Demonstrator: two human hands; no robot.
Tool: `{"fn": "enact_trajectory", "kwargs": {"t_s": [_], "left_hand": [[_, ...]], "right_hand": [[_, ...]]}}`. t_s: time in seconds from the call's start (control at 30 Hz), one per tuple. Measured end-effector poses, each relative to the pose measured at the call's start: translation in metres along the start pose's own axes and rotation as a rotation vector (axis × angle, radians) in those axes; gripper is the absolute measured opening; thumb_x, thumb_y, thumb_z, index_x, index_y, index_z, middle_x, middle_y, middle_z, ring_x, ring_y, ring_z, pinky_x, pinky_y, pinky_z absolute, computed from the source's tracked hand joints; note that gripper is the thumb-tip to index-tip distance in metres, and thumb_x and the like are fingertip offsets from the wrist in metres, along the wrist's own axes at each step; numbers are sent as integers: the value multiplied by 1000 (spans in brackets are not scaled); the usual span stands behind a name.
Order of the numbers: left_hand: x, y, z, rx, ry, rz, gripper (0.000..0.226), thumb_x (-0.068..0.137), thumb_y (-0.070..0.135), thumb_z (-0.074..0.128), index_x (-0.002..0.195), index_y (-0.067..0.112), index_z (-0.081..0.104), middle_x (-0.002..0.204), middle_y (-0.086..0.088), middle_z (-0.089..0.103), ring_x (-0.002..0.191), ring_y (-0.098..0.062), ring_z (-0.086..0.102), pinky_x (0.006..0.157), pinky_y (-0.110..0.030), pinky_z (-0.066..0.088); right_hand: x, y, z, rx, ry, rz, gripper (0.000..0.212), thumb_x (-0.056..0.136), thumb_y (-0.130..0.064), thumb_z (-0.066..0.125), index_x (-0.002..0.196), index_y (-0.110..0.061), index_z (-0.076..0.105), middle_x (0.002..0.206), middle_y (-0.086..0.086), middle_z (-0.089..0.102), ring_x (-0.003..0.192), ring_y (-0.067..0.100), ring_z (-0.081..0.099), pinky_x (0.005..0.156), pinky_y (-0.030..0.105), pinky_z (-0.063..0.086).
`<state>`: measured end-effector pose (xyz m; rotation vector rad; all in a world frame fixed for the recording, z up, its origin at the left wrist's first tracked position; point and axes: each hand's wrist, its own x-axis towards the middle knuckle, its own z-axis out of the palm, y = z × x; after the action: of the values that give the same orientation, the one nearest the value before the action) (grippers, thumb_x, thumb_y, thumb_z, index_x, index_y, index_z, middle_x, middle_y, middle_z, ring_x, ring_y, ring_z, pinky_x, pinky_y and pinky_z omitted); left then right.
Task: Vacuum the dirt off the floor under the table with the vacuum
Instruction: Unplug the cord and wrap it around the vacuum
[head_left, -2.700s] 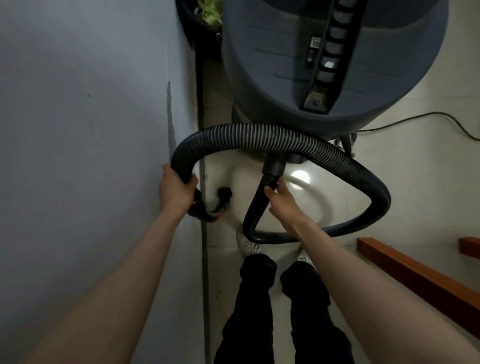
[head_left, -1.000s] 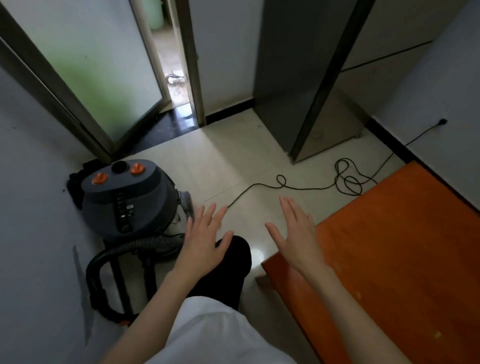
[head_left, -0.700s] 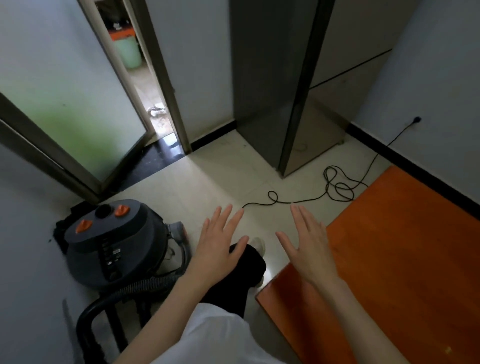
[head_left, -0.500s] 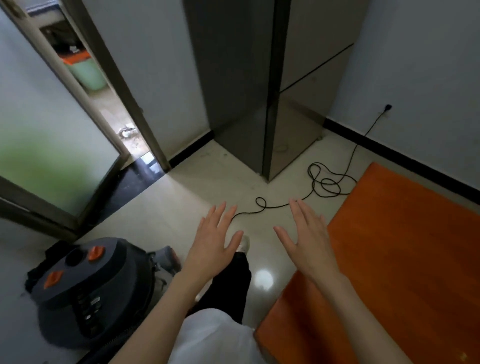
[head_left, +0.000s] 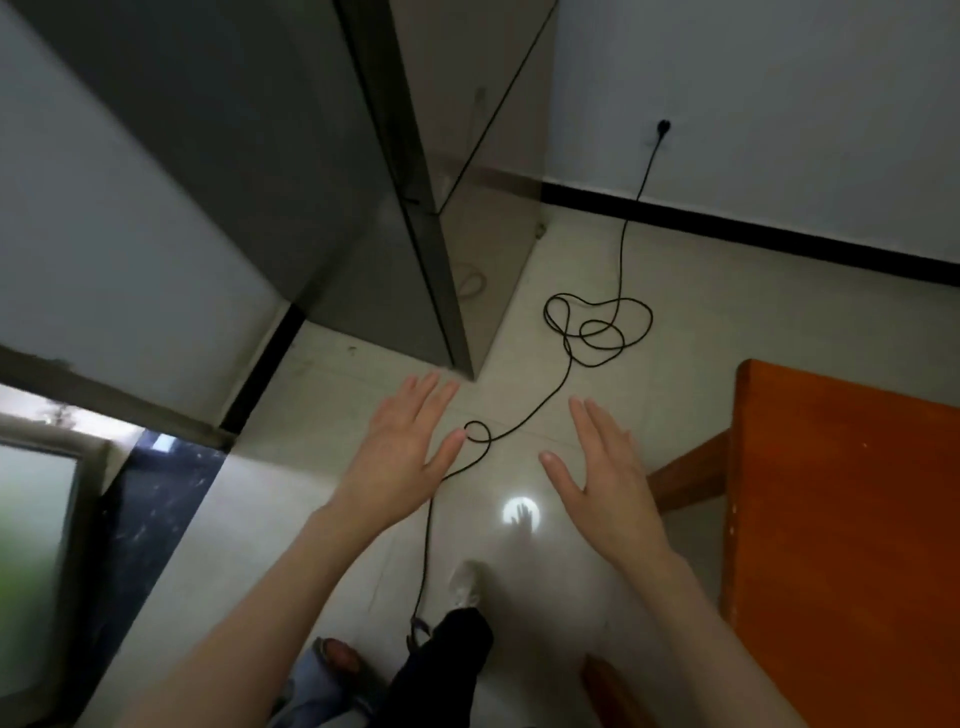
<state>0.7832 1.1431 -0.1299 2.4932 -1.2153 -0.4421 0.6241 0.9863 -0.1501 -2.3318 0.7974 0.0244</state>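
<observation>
Neither grip holds anything: left hand (head_left: 402, 447) and right hand (head_left: 602, 475) hover flat, fingers straight, above the pale floor (head_left: 727, 322). Between them runs the vacuum's black cord (head_left: 524, 423), looping up to a wall plug (head_left: 663, 126). At right stands the orange worktop (head_left: 852, 519). No vacuum body shows.

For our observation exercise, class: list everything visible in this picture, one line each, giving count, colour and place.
power cord: one, black, looped across the floor, plugged into the right-hand wall
plug: one, black, in the wall
table: one, orange wood, right
tall cabinet: one, dark grey, upper left
floor: pale tiles
baseboard: black, along the wall
shoe: one, whitish, bottom centre
left hand: one, open, over the floor
right hand: one, open, beside the table
</observation>
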Motion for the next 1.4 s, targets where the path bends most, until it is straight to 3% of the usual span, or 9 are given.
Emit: {"fn": "enact_trajectory", "kwargs": {"t_s": [0.1, 0.33, 0.4, 0.5, 0.67, 0.77, 1.07, 1.4], "left_hand": [[27, -24, -17, 9, -13, 12, 93, 79, 77, 0, 148, 20, 24, 156, -1, 20, 145, -18, 11, 112, -25, 3], [65, -27, -4, -184, -95, -202, 75, 86, 63, 24, 148, 21, 22, 156, 0, 18, 146, -17, 8, 112, -22, 4], [86, -19, -4, -188, -117, -195, 76, 88, 67, 25, 148, 21, 22, 156, -1, 18, 146, -18, 8, 112, -23, 4], [145, -1, -16, -164, -92, -94, 101, 74, 83, 4, 147, 18, 27, 155, -3, 23, 145, -20, 13, 113, -26, 7], [269, 44, -43, -171, 5, -60, 63, 94, 52, 33, 148, 23, 22, 157, 1, 16, 145, -16, 6, 119, -40, 11], [328, 70, -52, -189, 8, -89, 56, 97, 37, 39, 148, 22, 21, 157, 1, 17, 146, -15, 5, 119, -41, 11], [472, 112, -43, -182, -90, -52, 57, 97, 38, 38, 149, 21, 20, 157, 0, 16, 146, -15, 5, 119, -40, 11], [700, 128, -35, -186, -233, -16, 56, 100, 38, 33, 150, 23, 13, 158, 3, 6, 145, -12, -2, 119, -35, 2]], "right_hand": [[32, -8, -3, 42, 5, 64, 71, 93, -53, 32, 151, -24, 6, 160, 0, 11, 147, 12, 4, 120, 34, -1], [96, -7, -50, 57, 93, 127, 70, 95, -49, 37, 152, -23, 7, 160, -1, 12, 147, 12, 7, 119, 32, -1], [113, 1, -66, 31, 109, 128, 71, 93, -51, 35, 152, -22, 8, 159, 1, 14, 147, 14, 8, 120, 33, 0], [149, 21, -92, -4, 143, 128, 69, 95, -49, 39, 152, -20, 12, 158, 3, 18, 146, 15, 12, 120, 35, 2], [240, 53, -148, -47, 150, 98, 68, 96, -47, 40, 152, -20, 13, 159, 3, 18, 146, 16, 12, 118, 36, 1], [286, 69, -190, -48, 159, 89, 67, 96, -47, 40, 152, -19, 15, 158, 2, 18, 146, 16, 13, 118, 35, 2], [399, 133, -259, -67, 143, 175, 68, 96, -48, 40, 152, -19, 13, 159, 3, 17, 146, 16, 11, 118, 34, 1], [600, 172, -297, -72, 6, 255, 67, 98, -46, 38, 152, -17, 11, 159, 4, 13, 147, 15, 10, 119, 33, 1]]}}
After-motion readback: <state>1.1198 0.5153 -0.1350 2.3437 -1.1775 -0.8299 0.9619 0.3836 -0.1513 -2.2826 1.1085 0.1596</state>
